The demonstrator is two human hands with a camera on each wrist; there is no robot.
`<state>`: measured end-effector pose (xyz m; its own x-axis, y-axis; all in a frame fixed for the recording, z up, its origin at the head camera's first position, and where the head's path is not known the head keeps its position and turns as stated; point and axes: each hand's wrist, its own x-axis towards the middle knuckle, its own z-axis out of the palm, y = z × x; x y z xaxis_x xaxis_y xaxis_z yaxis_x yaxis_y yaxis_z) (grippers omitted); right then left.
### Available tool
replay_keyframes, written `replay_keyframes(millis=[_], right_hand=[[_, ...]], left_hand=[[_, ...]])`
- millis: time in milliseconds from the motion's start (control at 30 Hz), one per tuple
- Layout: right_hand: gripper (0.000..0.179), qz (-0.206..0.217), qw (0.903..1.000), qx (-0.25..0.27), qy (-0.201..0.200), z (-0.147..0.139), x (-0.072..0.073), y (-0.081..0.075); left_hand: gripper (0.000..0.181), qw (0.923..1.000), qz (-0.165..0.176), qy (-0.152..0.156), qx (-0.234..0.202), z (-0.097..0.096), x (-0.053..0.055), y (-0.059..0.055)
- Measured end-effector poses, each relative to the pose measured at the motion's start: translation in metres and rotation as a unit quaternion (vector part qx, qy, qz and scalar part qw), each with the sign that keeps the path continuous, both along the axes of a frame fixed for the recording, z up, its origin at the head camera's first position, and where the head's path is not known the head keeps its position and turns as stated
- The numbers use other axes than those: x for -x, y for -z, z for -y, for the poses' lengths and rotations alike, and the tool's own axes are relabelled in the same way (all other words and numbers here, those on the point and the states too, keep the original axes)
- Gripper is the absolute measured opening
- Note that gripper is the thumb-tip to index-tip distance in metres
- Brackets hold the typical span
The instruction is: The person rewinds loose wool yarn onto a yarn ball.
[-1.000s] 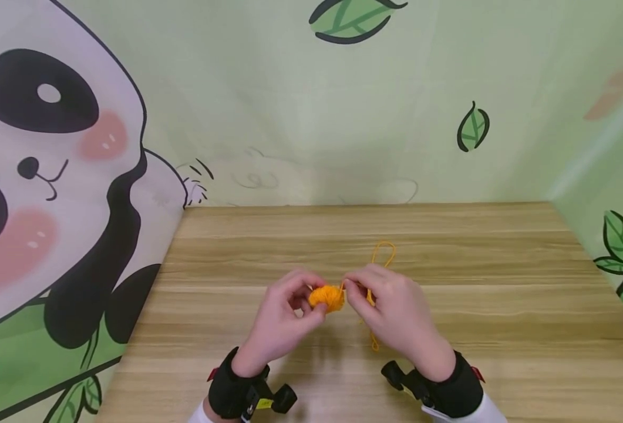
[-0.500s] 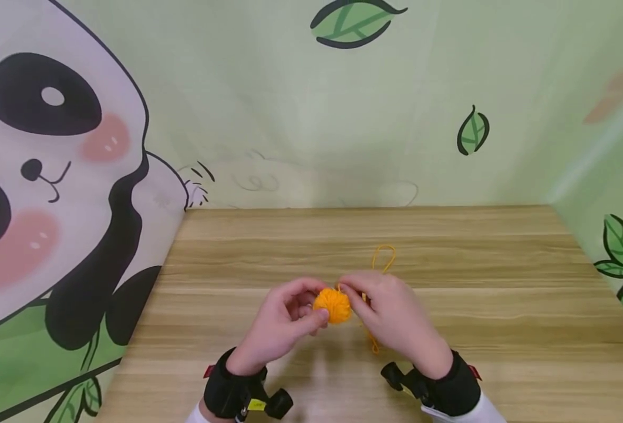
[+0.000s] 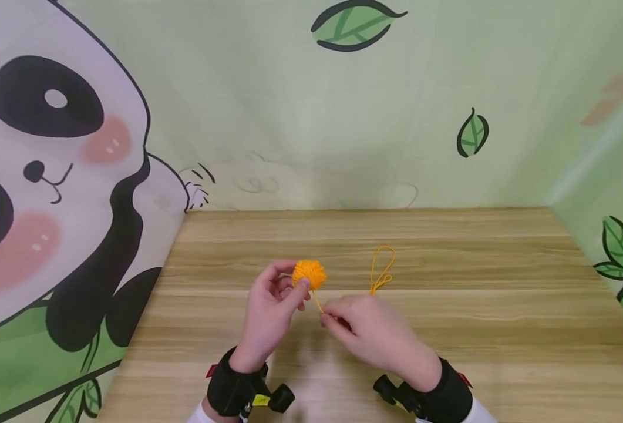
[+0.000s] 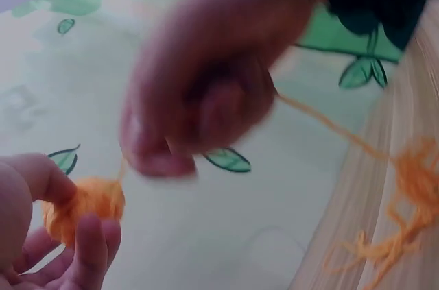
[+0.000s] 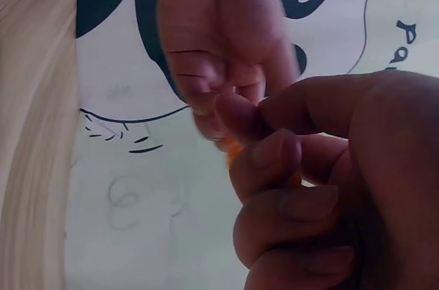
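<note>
A small orange yarn ball is held up between the thumb and fingers of my left hand. From its underside a short strand of yarn runs down to my right hand, which pinches it between thumb and forefinger. In the left wrist view the ball sits in the left fingers, while the right hand is blurred above it. Another length of yarn leads from the right hand to a loose heap. The right wrist view shows curled right fingers covering most of the ball.
Loose orange yarn lies in a loop on the wooden table beyond the right hand. A pale green backdrop with a panda and leaves stands behind the table and along its sides. Both wrists wear black camera straps.
The left hand has turned the ball and moved it up and left. My right hand has dropped lower, drawing the strand out below the ball. More of the loose yarn loop now shows.
</note>
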<state>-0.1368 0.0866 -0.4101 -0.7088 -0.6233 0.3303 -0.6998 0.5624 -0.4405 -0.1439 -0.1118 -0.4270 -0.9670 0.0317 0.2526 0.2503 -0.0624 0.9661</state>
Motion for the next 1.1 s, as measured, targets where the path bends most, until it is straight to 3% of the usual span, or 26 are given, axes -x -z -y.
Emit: replay_keyframes(millis=[133, 267, 567, 900, 1100], right_hand=[[0.015, -0.017, 0.9989, 0.044, -0.002, -0.007, -0.006, -0.008], [0.014, -0.041, 0.9952, 0.088, 0.011, -0.013, -0.008, -0.013], [0.011, -0.087, 0.9865, 0.117, 0.075, -0.021, -0.002, -0.016], [0.013, -0.098, 0.9844, 0.108, 0.098, -0.023, 0.003, -0.017], [0.012, -0.098, 0.9831, 0.102, 0.115, -0.025, 0.003, -0.014]], left_hand=[[0.029, 0.9953, -0.032, -0.052, 0.076, 0.000, 0.004, 0.005], [0.030, 0.9856, -0.074, -0.064, 0.138, -0.001, 0.007, 0.010], [0.031, 0.9689, -0.137, 0.008, 0.206, -0.004, 0.003, 0.008], [0.033, 0.9621, -0.153, 0.058, 0.218, -0.006, -0.002, 0.003], [0.032, 0.9639, -0.161, 0.070, 0.200, -0.012, -0.014, -0.018]])
